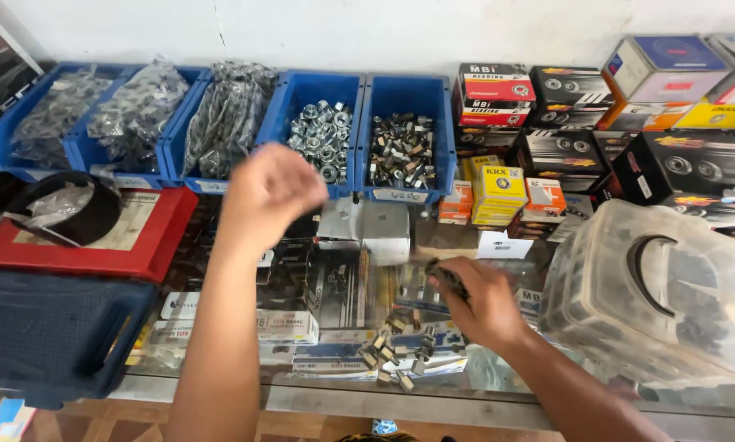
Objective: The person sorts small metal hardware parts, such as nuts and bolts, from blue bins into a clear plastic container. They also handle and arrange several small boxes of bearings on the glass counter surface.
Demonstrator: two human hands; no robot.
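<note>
Left hand hovers, blurred, fingers' state unclear, near the blue bin of nuts; right hand grips dark nuts above loose nuts (best sorted slowly).

The bins are bright blue, one filled with silvery nuts, the next with duller grey-brown nuts. A red tray lies beside a dark navy case. Small boxes are yellow, others orange, larger cartons black. The tub is cloudy clear plastic.

Stacked black, red and yellow cartons stand right of the blue bins.
</note>
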